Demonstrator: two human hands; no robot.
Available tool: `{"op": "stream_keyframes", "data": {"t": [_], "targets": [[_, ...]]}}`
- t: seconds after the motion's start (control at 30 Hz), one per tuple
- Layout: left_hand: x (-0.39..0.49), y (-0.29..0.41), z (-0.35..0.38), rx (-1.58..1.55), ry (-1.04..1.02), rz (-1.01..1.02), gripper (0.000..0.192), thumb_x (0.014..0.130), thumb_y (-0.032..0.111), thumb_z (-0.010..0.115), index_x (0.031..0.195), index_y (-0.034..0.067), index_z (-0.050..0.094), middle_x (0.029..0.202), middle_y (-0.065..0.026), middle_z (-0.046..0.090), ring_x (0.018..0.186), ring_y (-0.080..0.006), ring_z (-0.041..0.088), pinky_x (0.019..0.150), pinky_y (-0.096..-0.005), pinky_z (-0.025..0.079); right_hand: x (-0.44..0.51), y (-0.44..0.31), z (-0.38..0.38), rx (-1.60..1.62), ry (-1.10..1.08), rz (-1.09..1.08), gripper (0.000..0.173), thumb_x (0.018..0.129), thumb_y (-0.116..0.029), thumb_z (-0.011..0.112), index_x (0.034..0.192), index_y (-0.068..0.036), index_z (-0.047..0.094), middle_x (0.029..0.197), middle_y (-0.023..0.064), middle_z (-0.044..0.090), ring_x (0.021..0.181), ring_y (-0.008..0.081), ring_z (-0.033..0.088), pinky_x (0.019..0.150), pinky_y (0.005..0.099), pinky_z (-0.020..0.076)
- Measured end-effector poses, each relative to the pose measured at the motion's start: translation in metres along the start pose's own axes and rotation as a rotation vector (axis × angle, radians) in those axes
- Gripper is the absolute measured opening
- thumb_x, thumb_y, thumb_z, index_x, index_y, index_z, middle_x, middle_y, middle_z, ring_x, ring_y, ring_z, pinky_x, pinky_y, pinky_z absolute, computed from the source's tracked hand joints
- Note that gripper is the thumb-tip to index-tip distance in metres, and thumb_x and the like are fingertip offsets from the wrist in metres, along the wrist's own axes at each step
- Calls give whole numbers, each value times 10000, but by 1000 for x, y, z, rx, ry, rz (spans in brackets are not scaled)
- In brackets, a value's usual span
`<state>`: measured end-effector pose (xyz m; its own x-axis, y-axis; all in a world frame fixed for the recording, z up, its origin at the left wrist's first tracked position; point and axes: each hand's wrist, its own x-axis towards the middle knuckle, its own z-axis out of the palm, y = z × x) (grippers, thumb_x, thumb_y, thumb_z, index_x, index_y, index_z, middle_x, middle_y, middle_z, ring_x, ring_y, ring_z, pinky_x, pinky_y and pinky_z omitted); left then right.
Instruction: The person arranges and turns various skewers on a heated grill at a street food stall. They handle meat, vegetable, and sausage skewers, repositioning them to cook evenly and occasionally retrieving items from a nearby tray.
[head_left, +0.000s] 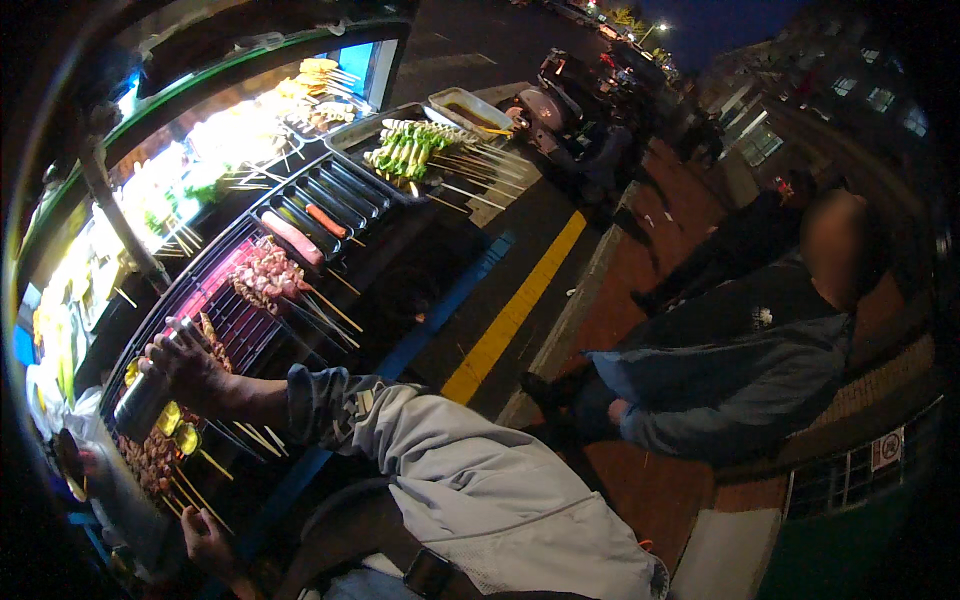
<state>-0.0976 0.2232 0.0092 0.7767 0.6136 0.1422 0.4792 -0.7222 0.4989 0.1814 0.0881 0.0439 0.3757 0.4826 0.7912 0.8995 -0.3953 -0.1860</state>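
My right hand (187, 367) grips a shiny metal cylinder, apparently a shaker (142, 405), tilted over the near end of the grill (251, 319). Below it, browned meat skewers (150, 461) and skewers with yellow-green slices (187, 439) lie on the grill. At the bottom left, my left hand (208, 540) has its fingers at the stick ends of the meat skewers and seems to pinch them. Past my right hand lie a browned skewer (215, 341) and a bunch of paler meat skewers (270, 274). A pink sausage (292, 237) and a smaller red sausage (326, 220) rest on black grooved rollers or trays.
A brightly lit display of skewered food (232, 142) runs behind the grill, with a slanting post (120, 210) before it. Green vegetable skewers (412, 150) and a tray of sauce (472, 112) stand at the far end. A person in a dark jacket (735, 375) stands at right.
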Motion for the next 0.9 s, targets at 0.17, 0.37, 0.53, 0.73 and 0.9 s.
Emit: {"op": "stream_keyframes", "data": {"t": [0.17,0.37,0.53,0.73,0.9], "targets": [[-2,-8,4,9,70,-22,258,942,173,667,1148,18,661,1059,-143,708,962,-244,695,829,-333,550,1,1,12,-17,32,-22,450,814,-214,591,1222,-25,567,1175,165,530,1185,349,471,1132,605,237],[-5,-3,2,-128,59,-41,264,933,133,687,1160,3,653,1088,-144,696,972,-224,685,836,-314,558,3,0,12,-108,27,-20,466,817,-203,588,1251,-38,552,1189,163,519,1210,345,456,1136,610,221],[-4,-2,-3,-167,114,-2,251,950,145,667,1155,2,653,1088,-144,693,979,-223,679,840,-316,554,7,-3,5,-120,30,-49,433,818,-206,587,1226,-62,559,1185,147,529,1220,318,448,1137,602,221],[-18,-16,-20,-191,245,-47,273,970,186,642,1183,16,654,1131,-159,691,979,-232,680,862,-336,546,16,-11,33,-63,36,-33,400,810,-213,584,1186,-79,575,1141,114,550,1192,284,476,1134,607,217],[-25,-23,-30,-315,323,-130,316,978,227,625,1220,26,649,1147,-165,689,1000,-250,674,869,-363,544,11,-8,39,-291,-59,-121,294,916,-207,519,1176,-81,575,1129,112,560,1138,278,494,1096,522,307]]}}
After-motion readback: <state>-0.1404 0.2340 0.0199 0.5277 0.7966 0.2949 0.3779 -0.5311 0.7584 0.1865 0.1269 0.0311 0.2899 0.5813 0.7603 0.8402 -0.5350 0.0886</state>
